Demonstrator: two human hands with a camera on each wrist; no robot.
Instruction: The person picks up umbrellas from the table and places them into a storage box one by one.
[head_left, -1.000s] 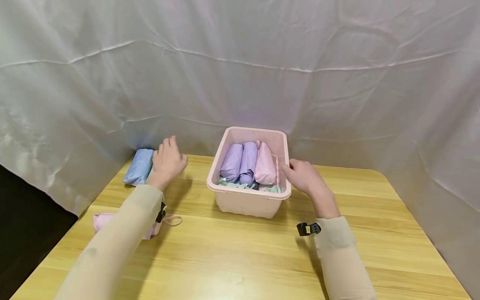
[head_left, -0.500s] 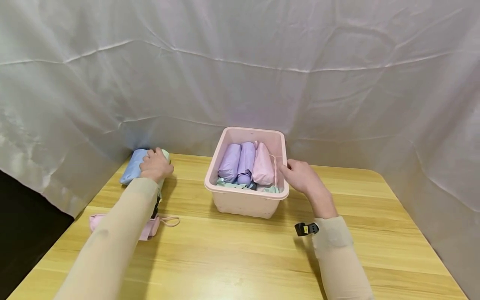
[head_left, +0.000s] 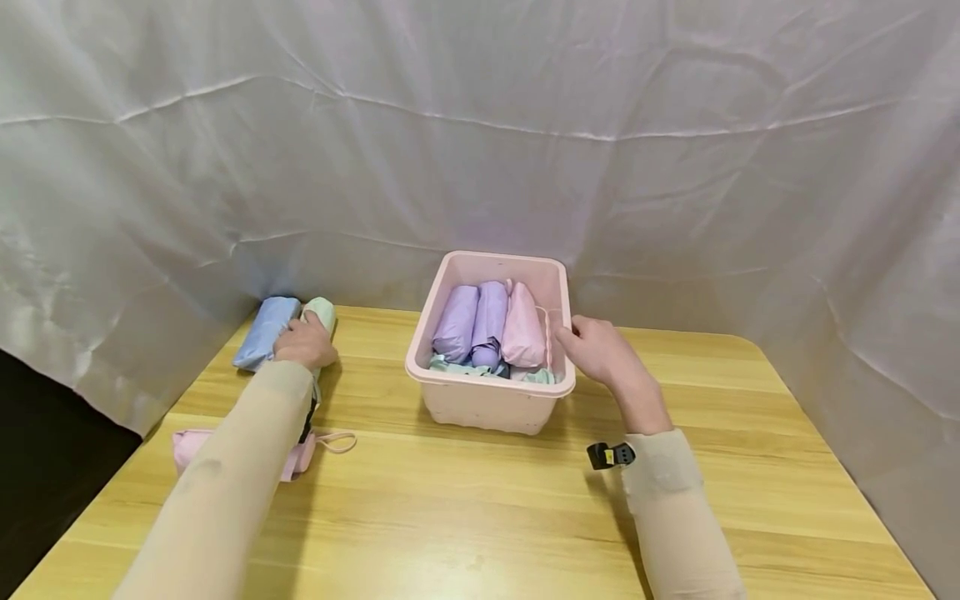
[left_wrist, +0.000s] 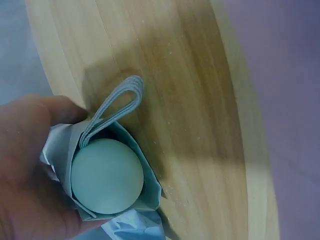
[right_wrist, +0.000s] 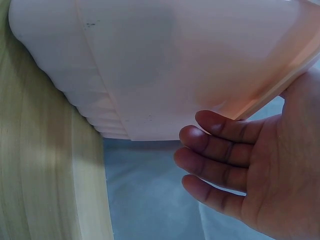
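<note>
Left arm: extended forward to the far left, in a beige sleeve. Left hand (head_left: pixel 303 346): fingers curled in a grip, knuckles up. Right arm: bent at the elbow, forearm angled toward centre, a small black device at the wrist. Right hand (head_left: pixel 600 354): fingers nearly straight and together, thumb raised, palm facing left.

The sleeve hides most of the pink umbrella (head_left: pixel 187 442).
</note>
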